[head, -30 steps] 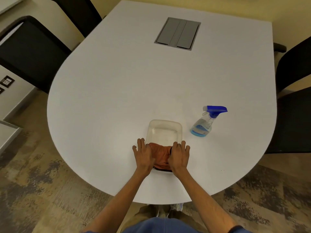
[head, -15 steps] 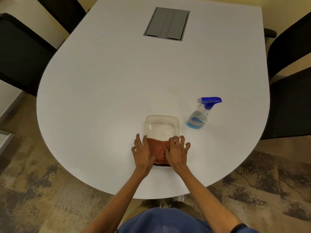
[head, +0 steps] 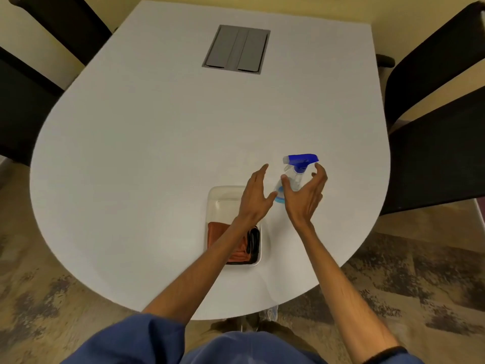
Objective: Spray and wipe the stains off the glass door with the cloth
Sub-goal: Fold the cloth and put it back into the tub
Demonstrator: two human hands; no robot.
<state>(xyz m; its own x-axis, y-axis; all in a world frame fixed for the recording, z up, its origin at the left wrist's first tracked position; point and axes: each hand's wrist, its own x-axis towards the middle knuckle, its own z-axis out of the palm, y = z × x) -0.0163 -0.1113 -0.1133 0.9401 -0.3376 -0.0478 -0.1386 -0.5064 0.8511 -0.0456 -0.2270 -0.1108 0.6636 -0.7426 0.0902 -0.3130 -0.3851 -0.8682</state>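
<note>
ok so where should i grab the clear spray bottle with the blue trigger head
Grip the clear spray bottle with the blue trigger head round its narrow neck, just under the head, coming from the near right. It stands upright on the white table, and the wider head above should stop the hand slipping up. The right hand is open around it.

Cloth (head: 223, 232) in tub (head: 225, 195), bottle (head: 295, 177) right.

White rounded worktop (head: 147, 158): clear tray (head: 223, 195) at near edge, spray bottle (head: 296, 172) just right, grey hatch (head: 237, 49) far end
</note>
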